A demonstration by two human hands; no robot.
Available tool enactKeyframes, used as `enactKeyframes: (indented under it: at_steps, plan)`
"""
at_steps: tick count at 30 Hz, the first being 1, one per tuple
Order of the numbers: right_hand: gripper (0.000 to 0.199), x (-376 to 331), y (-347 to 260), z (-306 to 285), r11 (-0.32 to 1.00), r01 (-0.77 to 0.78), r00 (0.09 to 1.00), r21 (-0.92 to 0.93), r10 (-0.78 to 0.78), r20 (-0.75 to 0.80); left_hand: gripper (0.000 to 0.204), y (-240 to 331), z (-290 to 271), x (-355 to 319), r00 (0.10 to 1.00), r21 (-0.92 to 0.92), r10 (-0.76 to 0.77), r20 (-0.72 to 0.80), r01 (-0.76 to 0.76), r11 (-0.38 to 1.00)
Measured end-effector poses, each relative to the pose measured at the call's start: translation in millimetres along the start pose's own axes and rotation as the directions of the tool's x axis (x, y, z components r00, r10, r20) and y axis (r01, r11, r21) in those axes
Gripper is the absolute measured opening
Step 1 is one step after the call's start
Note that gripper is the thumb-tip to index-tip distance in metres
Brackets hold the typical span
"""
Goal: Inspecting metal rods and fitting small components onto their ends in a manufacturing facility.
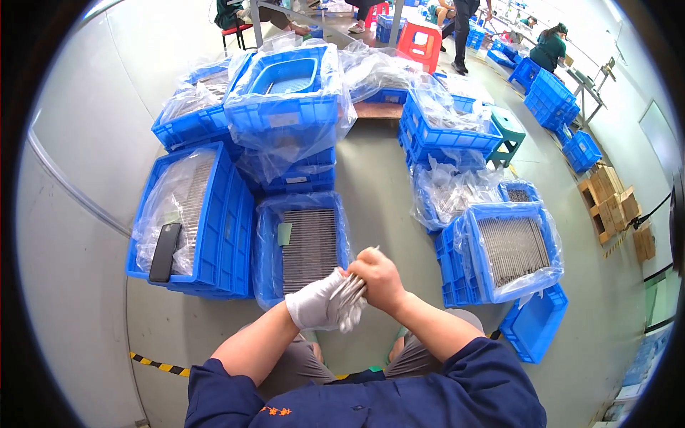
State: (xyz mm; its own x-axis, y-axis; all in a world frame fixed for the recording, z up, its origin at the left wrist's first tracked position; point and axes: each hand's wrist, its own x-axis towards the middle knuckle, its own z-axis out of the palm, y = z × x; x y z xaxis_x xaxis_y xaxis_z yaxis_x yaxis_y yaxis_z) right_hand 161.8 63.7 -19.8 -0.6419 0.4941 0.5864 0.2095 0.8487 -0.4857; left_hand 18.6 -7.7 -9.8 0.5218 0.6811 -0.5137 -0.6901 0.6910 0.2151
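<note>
My left hand [314,303] wears a white glove and is closed round a bundle of thin silvery metal rods [349,289]. My right hand [378,277], bare, is closed at the upper end of the same bundle, its fingers curled over the tips. Both hands meet over the gap in front of my knees. Just beyond my left hand stands a plastic-lined blue crate [265,246] with rows of similar rods [310,250] and a pale green slip [285,233]. To the right, another lined blue crate [467,264] holds rods [512,246] laid side by side.
A black phone [165,252] lies on the stacked crate [228,221] at left. More lined crates [282,114] rise behind. An empty blue crate [536,322] tilts at lower right. Green [508,128] and red stools [419,44] stand farther off, with people [549,50] beyond.
</note>
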Motion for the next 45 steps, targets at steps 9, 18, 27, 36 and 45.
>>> enactKeyframes:
  at_steps: [9, 18, 27, 36, 45]
  plan:
    - [0.011, 1, -7, 0, 0.255, -0.307, 0.71, 0.917, 0.703, 0.043, 0.046, -2, 4, 30, 0.875, -0.037, 0.361, -0.322, -0.393, 0.919]
    - [0.018, 16, 0, -25, -0.188, -0.433, 0.648, 0.882, 0.616, 0.449, 0.046, -10, 3, 19, 0.993, 0.037, 0.087, 0.083, -0.09, 0.995]
    - [0.03, 7, 6, 1, -0.075, -0.609, 0.567, 0.79, 0.656, 0.499, 0.029, -15, 6, 7, 0.984, 0.339, 0.032, 0.175, -0.091, 0.937]
    - [0.042, 3, 25, -15, -0.184, -0.601, 0.401, 0.778, 0.772, 0.492, 0.033, 18, 9, -15, 0.889, 0.775, 0.457, -0.028, -0.269, 0.572]
    - [0.029, -1, 14, -20, 0.635, -0.665, 0.747, 0.394, 0.559, 0.359, 0.023, 15, 5, -13, 0.808, 0.816, 0.588, -0.027, -0.322, 0.48]
